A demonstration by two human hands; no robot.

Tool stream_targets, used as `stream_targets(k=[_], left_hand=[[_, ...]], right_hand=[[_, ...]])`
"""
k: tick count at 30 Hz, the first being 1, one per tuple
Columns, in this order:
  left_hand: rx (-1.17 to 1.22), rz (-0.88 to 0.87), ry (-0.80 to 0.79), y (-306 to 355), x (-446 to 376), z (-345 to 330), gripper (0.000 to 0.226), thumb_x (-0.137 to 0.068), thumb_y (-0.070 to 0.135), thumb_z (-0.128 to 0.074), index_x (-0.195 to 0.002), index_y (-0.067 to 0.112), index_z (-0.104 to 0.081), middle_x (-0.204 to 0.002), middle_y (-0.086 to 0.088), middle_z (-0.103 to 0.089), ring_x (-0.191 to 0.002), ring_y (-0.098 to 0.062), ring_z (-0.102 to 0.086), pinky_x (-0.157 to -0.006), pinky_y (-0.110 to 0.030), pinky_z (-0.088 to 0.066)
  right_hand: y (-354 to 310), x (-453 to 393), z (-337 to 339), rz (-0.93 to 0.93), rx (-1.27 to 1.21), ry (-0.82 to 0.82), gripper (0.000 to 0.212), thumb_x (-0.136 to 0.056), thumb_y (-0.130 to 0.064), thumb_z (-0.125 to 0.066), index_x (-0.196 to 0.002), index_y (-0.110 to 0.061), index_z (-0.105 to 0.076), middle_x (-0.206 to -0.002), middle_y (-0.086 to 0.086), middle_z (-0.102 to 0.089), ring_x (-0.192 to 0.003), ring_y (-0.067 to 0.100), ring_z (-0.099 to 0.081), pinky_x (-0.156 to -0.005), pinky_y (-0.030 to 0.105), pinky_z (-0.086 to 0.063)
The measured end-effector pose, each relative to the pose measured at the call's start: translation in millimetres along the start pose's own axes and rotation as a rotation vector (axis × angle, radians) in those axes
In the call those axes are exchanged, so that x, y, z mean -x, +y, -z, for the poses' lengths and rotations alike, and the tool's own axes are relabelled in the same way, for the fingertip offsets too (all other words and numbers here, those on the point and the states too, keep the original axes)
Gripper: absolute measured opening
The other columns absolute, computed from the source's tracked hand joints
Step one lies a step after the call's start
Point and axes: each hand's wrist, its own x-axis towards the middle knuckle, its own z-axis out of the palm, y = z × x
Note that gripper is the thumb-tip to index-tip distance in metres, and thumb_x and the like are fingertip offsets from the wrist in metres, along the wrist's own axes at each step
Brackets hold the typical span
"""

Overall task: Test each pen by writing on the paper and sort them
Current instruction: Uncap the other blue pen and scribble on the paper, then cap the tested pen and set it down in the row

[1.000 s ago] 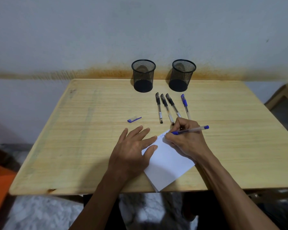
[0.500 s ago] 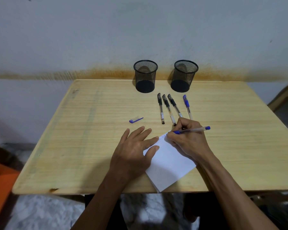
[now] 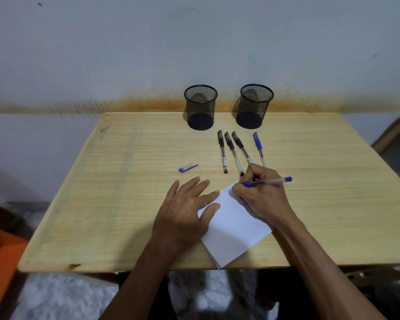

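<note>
The right hand (image 3: 261,192) gripped a blue pen (image 3: 267,182), its tip at the paper (image 3: 236,229) (faint blue marks showed there); the left hand (image 3: 185,211) lay flat, pinning the sheet. Four pens (image 3: 233,152) waited untested, and both mesh cups (image 3: 201,107) looked empty, so sorting had barely begun.

2 bare forearms, no sleeves, watch or rings; left hand (image 3: 185,211), right hand (image 3: 261,195).

You're pressing a blue pen (image 3: 267,181) to the white paper's (image 3: 234,229) far corner; four capped pens (image 3: 238,151) are lying beyond, before two mesh cups (image 3: 200,107).
</note>
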Motion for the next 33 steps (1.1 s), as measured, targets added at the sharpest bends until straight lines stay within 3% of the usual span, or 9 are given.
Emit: stream_targets(k=[5, 8, 12, 15, 19, 22, 24, 28, 33], left_hand=[[0.012, 0.016, -0.006, 1.1, -0.1, 1.3, 0.048, -0.088, 0.056, -0.038, -0.122, 0.038, -0.067, -0.142, 0.011, -0.055, -0.139, -0.006, -0.038, -0.119, -0.039, -0.018], [0.019, 0.028, -0.034, 2.9, -0.6, 4.2, 0.051, -0.087, 0.059, -0.035, -0.125, 0.04, -0.064, -0.145, 0.014, -0.051, -0.141, -0.004, -0.034, -0.12, -0.036, -0.013], [0.022, 0.025, -0.076, 4.8, -0.2, 8.4, 0.05, -0.09, 0.06, -0.035, -0.128, 0.041, -0.061, -0.148, 0.014, -0.047, -0.143, -0.003, -0.029, -0.121, -0.034, -0.009], [0.017, 0.022, -0.097, 4.8, 1.3, 11.8, 0.041, -0.095, 0.054, -0.044, -0.131, 0.041, -0.059, -0.148, 0.016, -0.046, -0.144, -0.001, -0.026, -0.121, -0.034, -0.009], [0.236, 0.107, 0.008, 12.9, 4.5, 20.6, 0.032, -0.092, 0.044, -0.062, -0.121, 0.033, -0.068, -0.13, 0.021, -0.06, -0.13, 0.005, -0.045, -0.116, -0.028, -0.027], [0.559, 0.315, 0.251, 21.6, 4.2, 33.9, 0.021, -0.086, 0.026, -0.074, -0.107, 0.026, -0.073, -0.113, 0.015, -0.069, -0.104, 0.003, -0.065, -0.091, -0.026, -0.054], [0.416, 0.349, 0.336, 20.0, -4.1, 41.5, 0.023, -0.088, 0.026, -0.072, -0.11, 0.021, -0.072, -0.116, 0.006, -0.069, -0.107, -0.005, -0.064, -0.087, -0.025, -0.053], [0.05, 0.349, 0.224, 7.1, -33.7, 44.0, 0.029, -0.092, 0.027, -0.062, -0.115, 0.011, -0.069, -0.119, -0.004, -0.069, -0.116, -0.026, -0.059, -0.1, -0.04, -0.044], [-0.169, 0.335, 0.186, 2.3, -52.2, 36.1, 0.022, -0.094, 0.021, -0.057, -0.091, 0.006, -0.074, -0.102, -0.012, -0.07, -0.104, -0.032, -0.059, -0.085, -0.036, -0.036]], right_hand=[[-0.4, 0.7, -1.4, 0.009, -0.011, 0.006, 0.02, -0.07, 0.009, -0.072, -0.064, 0.005, -0.053, -0.055, 0.017, -0.057, -0.045, 0.011, -0.049, -0.043, 0.025, -0.041], [-1.8, 1.2, -2.0, -0.007, -0.036, 0.028, 0.02, -0.07, 0.009, -0.07, -0.065, 0.007, -0.051, -0.058, 0.026, -0.056, -0.046, 0.017, -0.049, -0.044, 0.03, -0.043], [-5.5, -0.2, 4.6, -0.118, -0.363, 0.004, 0.023, -0.076, 0.022, -0.061, -0.069, 0.013, -0.042, -0.057, 0.032, -0.045, -0.049, 0.026, -0.048, -0.054, 0.039, -0.046], [-11.3, 0.2, 11.4, -0.178, -0.486, 0.029, 0.017, -0.082, 0.023, -0.061, -0.076, 0.018, -0.046, -0.061, 0.04, -0.05, -0.047, 0.029, -0.051, -0.052, 0.033, -0.052], [-17.1, 8.3, 21.3, -0.226, -0.53, 0.108, 0.016, -0.085, 0.012, -0.07, -0.085, 0.014, -0.053, -0.066, 0.023, -0.06, -0.047, 0.024, -0.055, -0.053, 0.034, -0.054], [-17.2, 20.4, 36.5, -0.214, -0.482, 0.213, 0.016, -0.085, 0.003, -0.075, -0.085, 0.007, -0.059, -0.067, 0.014, -0.063, -0.051, 0.015, -0.057, -0.05, 0.028, -0.053], [-18.0, 27.7, 45.6, -0.193, -0.414, 0.269, 0.014, -0.083, -0.002, -0.079, -0.083, 0.001, -0.066, -0.072, 0.013, -0.07, -0.058, 0.014, -0.064, -0.053, 0.022, -0.056], [-20.5, 36.3, 50.3, -0.225, -0.382, 0.218, 0.009, -0.081, -0.003, -0.08, -0.082, -0.01, -0.076, -0.078, 0.003, -0.078, -0.068, 0.012, -0.072, -0.058, 0.018, -0.057], [-21.5, 47.2, 51.7, -0.232, -0.416, 0.172, 0.012, -0.084, -0.001, -0.077, -0.086, -0.013, -0.078, -0.075, -0.002, -0.078, -0.064, 0.005, -0.072, -0.055, 0.015, -0.055]])
